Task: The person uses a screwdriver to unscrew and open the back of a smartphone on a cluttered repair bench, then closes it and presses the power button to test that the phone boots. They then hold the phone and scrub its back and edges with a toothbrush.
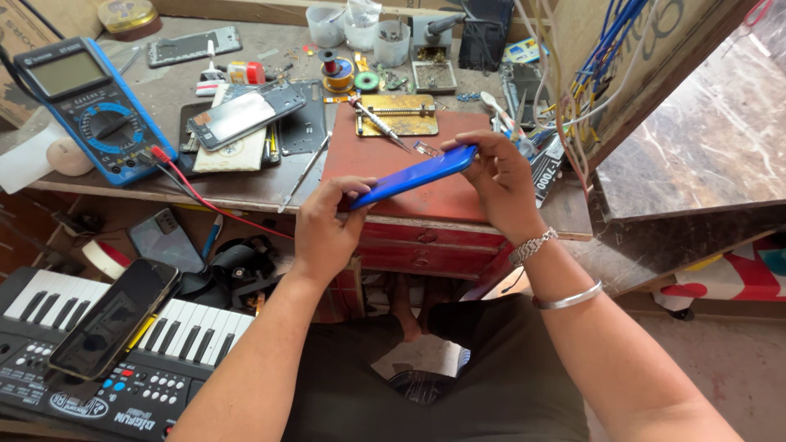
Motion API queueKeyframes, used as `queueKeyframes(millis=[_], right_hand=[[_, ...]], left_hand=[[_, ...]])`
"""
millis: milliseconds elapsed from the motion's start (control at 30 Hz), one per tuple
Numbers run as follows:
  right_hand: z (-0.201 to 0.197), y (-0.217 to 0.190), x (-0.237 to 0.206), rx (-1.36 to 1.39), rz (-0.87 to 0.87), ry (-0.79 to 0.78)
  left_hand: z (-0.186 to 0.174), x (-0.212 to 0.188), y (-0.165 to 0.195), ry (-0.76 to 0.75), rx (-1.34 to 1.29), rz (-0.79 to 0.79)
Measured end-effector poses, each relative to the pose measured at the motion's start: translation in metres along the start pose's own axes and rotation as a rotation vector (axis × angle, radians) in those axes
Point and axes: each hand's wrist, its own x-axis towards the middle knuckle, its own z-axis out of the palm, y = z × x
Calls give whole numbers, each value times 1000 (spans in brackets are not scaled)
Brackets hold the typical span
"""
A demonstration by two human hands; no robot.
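Observation:
I hold a blue phone (412, 175) edge-on between both hands, above the front edge of a red pad (378, 155) on the workbench. My left hand (326, 227) grips its lower left end. My right hand (497, 179) grips the upper right end, with a metal watch band and a bangle on that wrist. Just behind the phone lie a brass-coloured holder plate (403, 114) and a screwdriver (378, 123).
A blue multimeter (88, 108) with red and black leads sits at the left. Phones and phone parts (244, 116) lie mid-bench, with small cups (360, 29) and wire spools (336, 71) behind. A keyboard (106, 360) carrying a black phone (115, 317) stands lower left.

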Motion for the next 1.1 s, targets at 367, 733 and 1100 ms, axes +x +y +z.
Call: queueKeyframes(millis=[367, 733, 1100], right_hand=[[67, -39, 30, -112, 39, -24], [100, -20, 12, -183, -180, -101], [47, -45, 39, -671, -459, -346]], left_hand=[[4, 3, 7, 36, 103, 40], [3, 2, -15, 68, -353, -280], [-11, 7, -12, 104, -495, -101]])
